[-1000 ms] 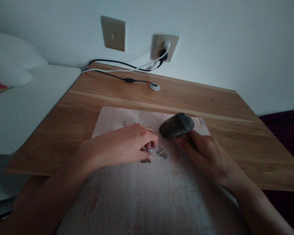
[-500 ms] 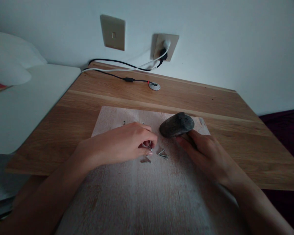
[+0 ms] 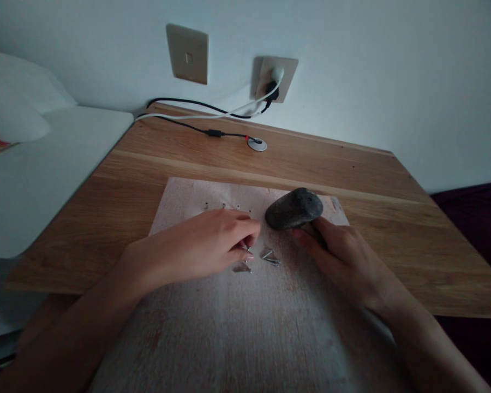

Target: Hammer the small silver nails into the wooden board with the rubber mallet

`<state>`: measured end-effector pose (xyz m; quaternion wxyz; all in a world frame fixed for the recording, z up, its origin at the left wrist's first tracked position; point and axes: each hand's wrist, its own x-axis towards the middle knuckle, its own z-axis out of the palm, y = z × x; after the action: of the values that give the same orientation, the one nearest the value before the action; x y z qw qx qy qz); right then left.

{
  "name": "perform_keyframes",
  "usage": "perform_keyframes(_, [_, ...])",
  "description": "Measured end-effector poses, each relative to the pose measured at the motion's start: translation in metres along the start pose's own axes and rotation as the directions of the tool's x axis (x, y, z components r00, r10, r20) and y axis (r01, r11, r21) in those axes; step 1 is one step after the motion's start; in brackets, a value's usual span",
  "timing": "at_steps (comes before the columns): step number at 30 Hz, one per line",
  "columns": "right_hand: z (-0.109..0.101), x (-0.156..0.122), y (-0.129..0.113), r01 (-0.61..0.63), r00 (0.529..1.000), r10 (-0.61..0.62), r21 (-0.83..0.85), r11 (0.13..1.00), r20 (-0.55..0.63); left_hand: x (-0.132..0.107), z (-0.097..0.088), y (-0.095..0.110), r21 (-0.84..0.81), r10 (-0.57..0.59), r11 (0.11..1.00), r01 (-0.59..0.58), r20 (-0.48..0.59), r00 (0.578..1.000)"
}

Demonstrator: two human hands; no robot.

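My left hand (image 3: 223, 238) is low over a pale wooden board (image 3: 216, 333), thumb and fingers pinched around a small metal nail (image 3: 249, 249) that is mostly hidden. Loose nails (image 3: 271, 260) lie in a little pile just right of these fingertips, and more nails (image 3: 243, 268) rest below them. Behind the hand, several nails (image 3: 207, 206) stand in a row near the board's far edge. My right hand (image 3: 343, 248) grips the handle of a mallet; its dark, rounded mallet head (image 3: 292, 210) is at the board's far right part.
The board lies on a wooden table (image 3: 118, 180) against a white wall. Black and white cables (image 3: 213, 115) run along the back to a wall socket (image 3: 276, 79). A round metal grommet (image 3: 257, 144) sits in the tabletop. A white surface (image 3: 65, 164) adjoins at left.
My left hand has drawn slightly down and left, with its fingers closer together, so more of the standing nails show behind it. My right hand keeps the mallet in place.
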<state>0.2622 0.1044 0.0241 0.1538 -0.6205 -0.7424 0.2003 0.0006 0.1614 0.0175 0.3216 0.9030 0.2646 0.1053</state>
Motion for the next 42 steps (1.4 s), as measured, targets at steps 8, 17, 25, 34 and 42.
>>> perform_keyframes(8, [0.0, 0.0, -0.001, 0.014, 1.0, -0.014, -0.003, 1.0, -0.011, -0.004, 0.004, 0.002, -0.003, 0.002, 1.0, -0.002, -0.027, 1.0])
perform_keyframes(17, [-0.001, -0.001, -0.001, 0.017, 1.0, -0.018, -0.009, 1.0, -0.015, -0.002, 0.008, -0.002, -0.047, 0.069, 0.996, -0.071, -0.044, 0.997])
perform_keyframes(25, [-0.001, 0.0, -0.002, 0.007, 1.0, -0.007, -0.018, 1.0, -0.016, 0.001, 0.006, -0.01, 0.023, 0.065, 0.998, -0.062, -0.144, 0.987])
perform_keyframes(34, [-0.001, 0.001, -0.004, 0.019, 1.0, -0.019, 0.008, 1.0, -0.01, 0.001, 0.005, -0.014, -0.013, 0.096, 0.995, -0.099, -0.129, 0.987])
perform_keyframes(42, [-0.003, 0.0, -0.004, 0.026, 1.0, -0.026, 0.006, 1.0, -0.013, 0.007, -0.006, -0.014, -0.024, 0.099, 0.994, -0.106, -0.204, 0.974])
